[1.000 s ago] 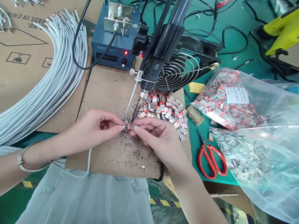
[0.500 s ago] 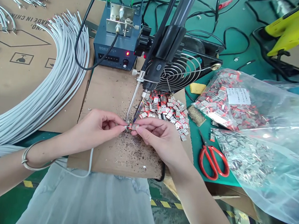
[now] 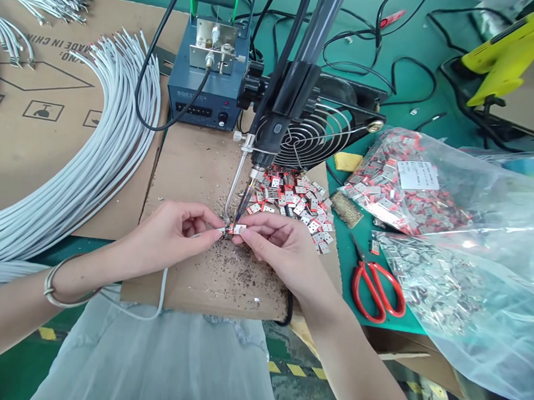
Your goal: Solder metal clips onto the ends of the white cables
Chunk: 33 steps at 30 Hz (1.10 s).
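Observation:
My left hand [image 3: 179, 231] pinches the end of a white cable [image 3: 163, 290], whose loose length hangs below the wrist. My right hand [image 3: 280, 243] holds a small metal USB connector [image 3: 239, 229] with a red part between thumb and fingers. Connector and cable end meet under the tip of a mounted soldering iron [image 3: 245, 202]. A thin bent solder feed tube [image 3: 234, 189] comes down beside that tip. Whether the iron touches the joint is too small to tell. Behind my right fingers lies a pile of USB connectors [image 3: 301, 199].
A blue solder feeder [image 3: 200, 102] and a fan [image 3: 311, 136] stand behind. White cables [image 3: 113, 124] lie left on cardboard. To the right are red-handled scissors [image 3: 376, 291], a sponge [image 3: 348, 161], a bag of connectors [image 3: 412, 185] and a bag of metal shells [image 3: 438, 283].
The red light on the solder feeder has gone from bright to dim. The camera view has shifted slightly. Both hands keep their grip under the iron, and the connector appears slightly turned.

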Each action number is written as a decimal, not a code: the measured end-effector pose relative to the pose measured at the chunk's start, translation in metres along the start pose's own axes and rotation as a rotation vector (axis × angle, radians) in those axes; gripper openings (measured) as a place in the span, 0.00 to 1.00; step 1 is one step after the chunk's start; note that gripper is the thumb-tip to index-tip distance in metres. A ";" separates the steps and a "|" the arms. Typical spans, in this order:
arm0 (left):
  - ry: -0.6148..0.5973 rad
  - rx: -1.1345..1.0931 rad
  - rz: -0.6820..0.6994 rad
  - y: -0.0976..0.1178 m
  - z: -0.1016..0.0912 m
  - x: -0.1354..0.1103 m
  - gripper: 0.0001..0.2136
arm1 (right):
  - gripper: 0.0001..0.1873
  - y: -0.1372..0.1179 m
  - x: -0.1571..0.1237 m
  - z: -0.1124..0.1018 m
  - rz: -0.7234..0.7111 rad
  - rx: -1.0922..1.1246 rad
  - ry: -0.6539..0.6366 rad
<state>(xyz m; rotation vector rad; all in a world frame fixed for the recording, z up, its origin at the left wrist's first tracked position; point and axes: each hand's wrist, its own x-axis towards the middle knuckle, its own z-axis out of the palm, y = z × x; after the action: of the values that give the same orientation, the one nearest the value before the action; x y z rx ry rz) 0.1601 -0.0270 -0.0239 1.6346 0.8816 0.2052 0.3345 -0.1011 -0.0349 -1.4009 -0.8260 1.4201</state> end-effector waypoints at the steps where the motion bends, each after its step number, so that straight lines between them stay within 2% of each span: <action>1: 0.000 0.003 0.007 0.000 0.000 0.000 0.08 | 0.05 0.000 0.000 0.000 0.000 -0.006 0.001; 10: 0.015 0.074 0.031 0.002 0.000 0.001 0.10 | 0.04 0.000 -0.002 0.000 -0.020 -0.048 0.003; 19: 0.011 0.068 0.044 0.004 0.000 0.001 0.10 | 0.04 0.001 -0.002 -0.003 -0.032 0.017 -0.032; 33: 0.024 0.063 0.044 0.004 0.001 0.001 0.10 | 0.06 0.004 -0.002 -0.006 -0.038 0.005 -0.047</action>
<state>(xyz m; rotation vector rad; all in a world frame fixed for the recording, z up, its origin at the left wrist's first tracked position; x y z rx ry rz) 0.1633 -0.0276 -0.0207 1.7145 0.8786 0.2299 0.3397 -0.1049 -0.0389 -1.3454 -0.8740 1.4298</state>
